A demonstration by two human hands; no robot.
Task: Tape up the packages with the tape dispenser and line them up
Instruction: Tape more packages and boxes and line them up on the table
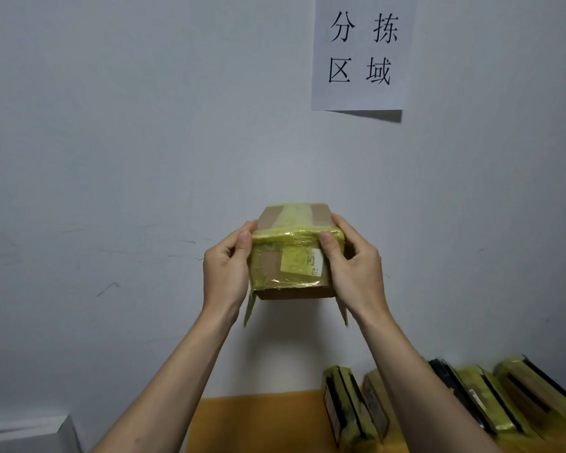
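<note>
A small cardboard package wrapped in yellow-green tape is held up in the air in front of the wall. My left hand grips its left side, thumb on the upper front edge. My right hand grips its right side, thumb pressing the tape at the top front. Loose ends of tape hang below both lower corners. No tape dispenser is in view.
Several taped packages stand on edge in a row on the yellow table at the lower right, against the white wall. A paper sign hangs high on the wall. A white box corner shows at the lower left.
</note>
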